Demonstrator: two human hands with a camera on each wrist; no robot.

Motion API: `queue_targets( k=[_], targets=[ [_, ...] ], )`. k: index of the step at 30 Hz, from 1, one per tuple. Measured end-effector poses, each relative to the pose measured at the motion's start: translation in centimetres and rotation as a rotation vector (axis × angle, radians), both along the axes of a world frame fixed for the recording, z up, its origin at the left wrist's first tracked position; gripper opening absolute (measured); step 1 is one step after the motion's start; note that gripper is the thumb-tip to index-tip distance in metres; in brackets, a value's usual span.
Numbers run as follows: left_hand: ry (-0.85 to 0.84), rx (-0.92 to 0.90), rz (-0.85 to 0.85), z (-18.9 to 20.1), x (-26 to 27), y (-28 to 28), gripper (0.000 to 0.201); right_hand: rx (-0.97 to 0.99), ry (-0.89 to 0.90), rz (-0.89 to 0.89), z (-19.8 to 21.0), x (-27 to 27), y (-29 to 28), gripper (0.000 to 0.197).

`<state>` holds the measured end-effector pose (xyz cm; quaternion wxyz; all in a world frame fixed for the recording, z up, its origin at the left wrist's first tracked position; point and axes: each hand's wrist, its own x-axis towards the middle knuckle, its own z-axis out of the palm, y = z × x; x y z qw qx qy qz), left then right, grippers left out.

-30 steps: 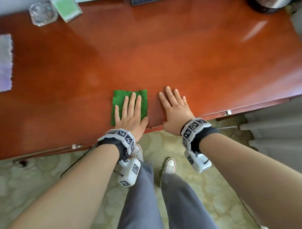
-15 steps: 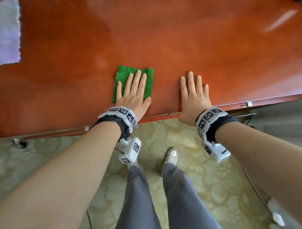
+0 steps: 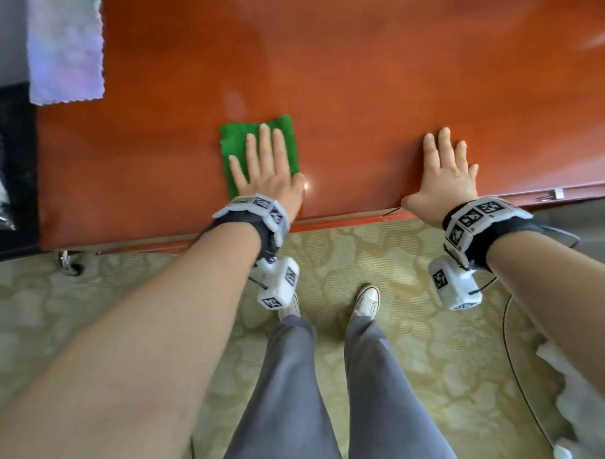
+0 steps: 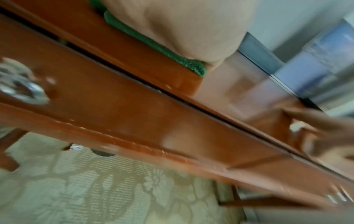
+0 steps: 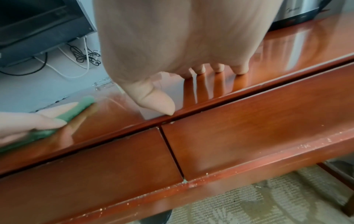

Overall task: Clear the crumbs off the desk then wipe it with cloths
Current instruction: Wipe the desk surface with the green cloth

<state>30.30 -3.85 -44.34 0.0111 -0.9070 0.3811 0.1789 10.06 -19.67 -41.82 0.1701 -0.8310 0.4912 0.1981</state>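
Observation:
A folded green cloth (image 3: 239, 141) lies on the glossy red-brown desk (image 3: 368, 77) near its front edge. My left hand (image 3: 265, 166) presses flat on the cloth with straight fingers; the left wrist view shows the palm (image 4: 191, 30) on the green cloth (image 4: 153, 45). My right hand (image 3: 443, 172) lies flat and open on the bare desk top to the right, holding nothing; in the right wrist view its fingertips (image 5: 218, 69) and thumb touch the wood by the edge. The green cloth (image 5: 76, 112) under the other hand shows at the left there.
A pale lilac cloth (image 3: 66, 42) lies at the desk's far left. A dark unit (image 3: 8, 171) stands beside the desk's left end. Drawer fronts (image 5: 249, 128) with crumbs along their lower lip face me. Patterned carpet (image 3: 410, 336) and my white shoes are below.
My left hand has slid the green cloth leftward along the front edge. The hands now lie further apart, the right one still flat on the desk. The view has tilted down.

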Motion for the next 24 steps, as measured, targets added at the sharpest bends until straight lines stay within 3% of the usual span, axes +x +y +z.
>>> queue_targets(
  k=[5,11,19,24],
  targets=[
    [0.032,-0.038,-0.299,-0.2,-5.9,-1.8,0.078,0.014,0.028,-0.101,0.4,1.7,0.8,0.106],
    [-0.001,-0.090,-0.475,-0.8,-2.1,1.2,0.073,0.021,0.049,-0.096,0.5,5.8,5.3,0.103],
    [0.023,-0.040,-0.235,-0.3,7.4,9.0,0.070,0.007,0.074,-0.065,0.4,7.4,7.6,0.103],
    [0.000,-0.044,0.084,-0.5,10.9,11.6,0.072,0.012,0.062,0.000,1.1,6.5,7.2,0.101]
  ],
)
